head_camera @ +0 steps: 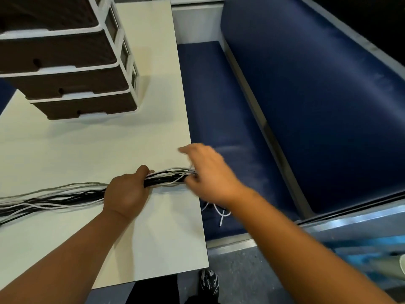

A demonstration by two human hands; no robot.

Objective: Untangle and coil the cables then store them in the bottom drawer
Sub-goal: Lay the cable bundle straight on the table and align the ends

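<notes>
bright overhead light, soft shadows on the table (131, 139); right hand (210, 172) motion-blurred (wide-angle edges bend).

cables (54, 197): mixed black, white and grey strands
table (135, 137): pale cream, plain
drawer unit (72, 62): dark brown drawer fronts in a white frame
bench seat (223, 119): deep navy blue, plain
bench backrest (317, 102): same navy, with a glossy sheen
shoe (210, 281): black with white marbled pattern
floor (236, 275): speckled grey

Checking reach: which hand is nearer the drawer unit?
Left. The left hand grips the cable bundle below the drawer unit; the right hand is at the table's right edge.
</notes>
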